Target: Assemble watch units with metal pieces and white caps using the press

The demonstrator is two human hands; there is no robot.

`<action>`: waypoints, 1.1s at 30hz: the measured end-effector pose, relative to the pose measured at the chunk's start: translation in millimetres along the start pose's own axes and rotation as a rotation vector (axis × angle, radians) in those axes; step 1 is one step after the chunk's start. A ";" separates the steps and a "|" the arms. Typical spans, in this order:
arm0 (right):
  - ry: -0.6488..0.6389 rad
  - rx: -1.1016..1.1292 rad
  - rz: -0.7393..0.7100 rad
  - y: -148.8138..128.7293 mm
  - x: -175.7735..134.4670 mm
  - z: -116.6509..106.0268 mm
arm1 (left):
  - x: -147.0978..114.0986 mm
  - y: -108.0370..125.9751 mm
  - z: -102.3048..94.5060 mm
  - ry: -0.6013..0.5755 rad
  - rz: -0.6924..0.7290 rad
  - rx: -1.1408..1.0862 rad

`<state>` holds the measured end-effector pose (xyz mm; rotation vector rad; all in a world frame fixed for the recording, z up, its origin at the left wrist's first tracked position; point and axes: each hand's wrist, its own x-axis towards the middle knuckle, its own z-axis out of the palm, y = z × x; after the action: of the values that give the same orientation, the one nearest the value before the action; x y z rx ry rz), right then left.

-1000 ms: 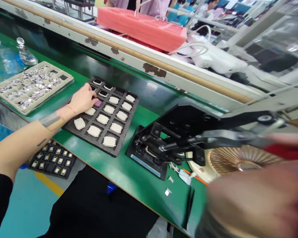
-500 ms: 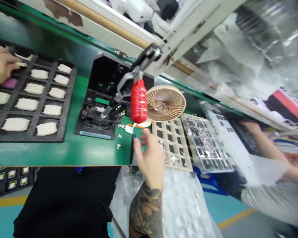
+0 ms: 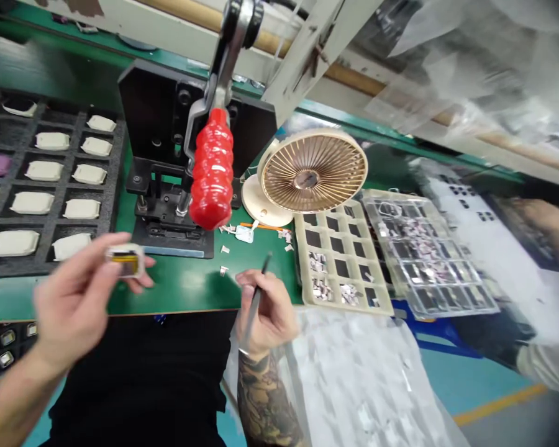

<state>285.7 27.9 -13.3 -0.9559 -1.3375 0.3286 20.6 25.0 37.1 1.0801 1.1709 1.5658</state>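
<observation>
Left hand (image 3: pixel 74 301): gripping white-framed rectangular part (image 3: pixel 130 262)
Right hand (image 3: pixel 269 310): gripping slim dark tool (image 3: pixel 252 315)
Green tabletop (image 3: pixel 181 287): front edge bare between hands
Writing: cannot tell

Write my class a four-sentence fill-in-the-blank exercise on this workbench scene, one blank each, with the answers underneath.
1. The left hand holds a small casing, and the right hand holds a pair of ____.
2. The hand press has a ridged grip coloured ____.
3. In the picture, right of the press, stands a round-headed beige desk ____.
4. The tabletop is coloured ____.

Missing words: tweezers; red; fan; green.
</observation>
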 end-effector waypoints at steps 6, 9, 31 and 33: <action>-0.053 0.154 0.019 -4.7 -10.0 46.4 | -16.9 -43.2 35.6 -0.236 -0.261 0.015; -0.117 0.186 0.087 -4.9 -17.4 51.4 | -19.0 -50.8 33.0 -0.255 -0.245 0.102; -0.257 0.540 0.374 4.2 -6.0 44.2 | -21.6 -53.4 31.5 -0.231 -0.237 -0.032; -0.174 0.428 0.287 3.3 -11.3 44.2 | -21.3 -53.3 33.2 -0.213 -0.231 -0.044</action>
<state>243.4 39.4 -26.1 -0.7650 -1.2161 0.8970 65.2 20.7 -11.8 1.0165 1.0698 1.2604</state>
